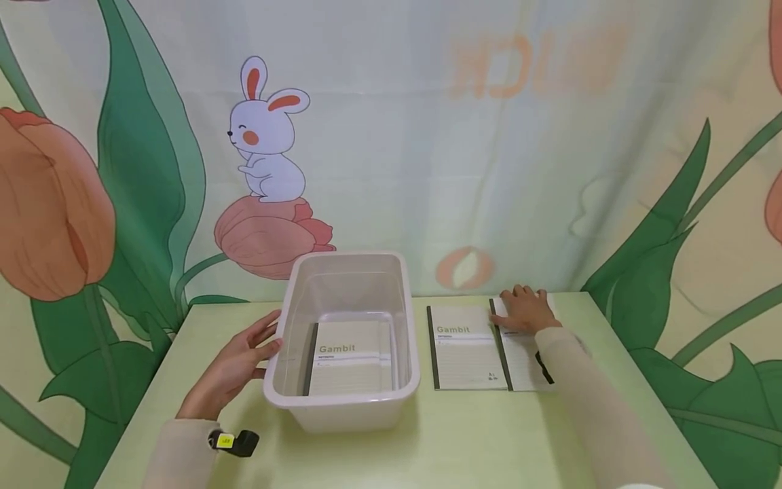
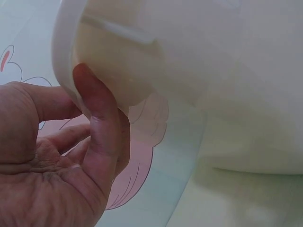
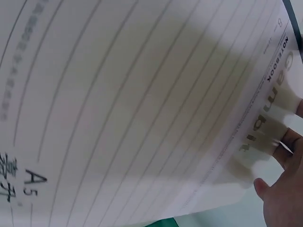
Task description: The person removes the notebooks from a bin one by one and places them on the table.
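Observation:
A whitish plastic bin (image 1: pixel 354 406) stands left of centre on the table. My left hand (image 1: pixel 235 363) pinches the left rim of the bin; the left wrist view shows fingers on both sides of that rim (image 2: pixel 64 56). To the right, my right hand (image 1: pixel 525 312) lies over the upper part of a white Gambit notebook (image 1: pixel 528 367), thumb at its dark spine. In the right wrist view, bent fingers (image 3: pixel 284 153) reach the top of this notebook (image 3: pixel 142 113). A matching notebook (image 1: pixel 467 360) lies flat directly left of it.
Inside the bin lies another Gambit notebook (image 1: pixel 348 373), with a second edge showing along its right side. The pale green table (image 1: pixel 476 441) ends at the back against a printed curtain (image 1: pixel 379 136) with a rabbit and tulips.

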Available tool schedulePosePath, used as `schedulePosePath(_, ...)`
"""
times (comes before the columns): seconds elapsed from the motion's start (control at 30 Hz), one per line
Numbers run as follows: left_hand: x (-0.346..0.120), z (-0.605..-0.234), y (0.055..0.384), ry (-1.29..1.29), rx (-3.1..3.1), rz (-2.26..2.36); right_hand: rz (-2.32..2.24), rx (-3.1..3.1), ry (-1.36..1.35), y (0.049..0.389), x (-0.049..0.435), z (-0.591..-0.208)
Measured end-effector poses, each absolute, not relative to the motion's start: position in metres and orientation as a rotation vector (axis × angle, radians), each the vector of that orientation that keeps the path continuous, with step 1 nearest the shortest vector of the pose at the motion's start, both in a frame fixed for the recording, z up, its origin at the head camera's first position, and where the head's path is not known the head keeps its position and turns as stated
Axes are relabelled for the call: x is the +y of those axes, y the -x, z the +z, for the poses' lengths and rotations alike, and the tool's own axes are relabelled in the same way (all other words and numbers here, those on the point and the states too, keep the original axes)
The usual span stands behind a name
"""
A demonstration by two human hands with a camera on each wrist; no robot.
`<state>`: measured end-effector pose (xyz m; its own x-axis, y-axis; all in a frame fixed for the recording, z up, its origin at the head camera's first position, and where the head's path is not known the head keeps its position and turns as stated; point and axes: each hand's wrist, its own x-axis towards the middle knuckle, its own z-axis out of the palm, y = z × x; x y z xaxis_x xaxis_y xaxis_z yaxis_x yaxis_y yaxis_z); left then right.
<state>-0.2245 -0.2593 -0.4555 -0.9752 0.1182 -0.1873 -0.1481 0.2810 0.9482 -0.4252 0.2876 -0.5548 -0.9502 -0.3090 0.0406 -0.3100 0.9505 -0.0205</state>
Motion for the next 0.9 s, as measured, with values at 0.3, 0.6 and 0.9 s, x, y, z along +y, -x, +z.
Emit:
schedulePosePath(0.3,-0.258,-0.458,0.226,0.031,2.322,1.765,0.118,-2.989,-0.515,0.421,0.285,-0.548)
schedulePosePath(0.6,-0.258,-0.456,0.225,0.042,2.338,1.760,0.087,-2.913,-0.531,0.413,0.275,-0.518)
schedulePosePath(0.9,-0.256,-0.459,0.225,0.084,2.339,1.767,0.072,-2.885,-0.621,0.386,0.253,-0.459)
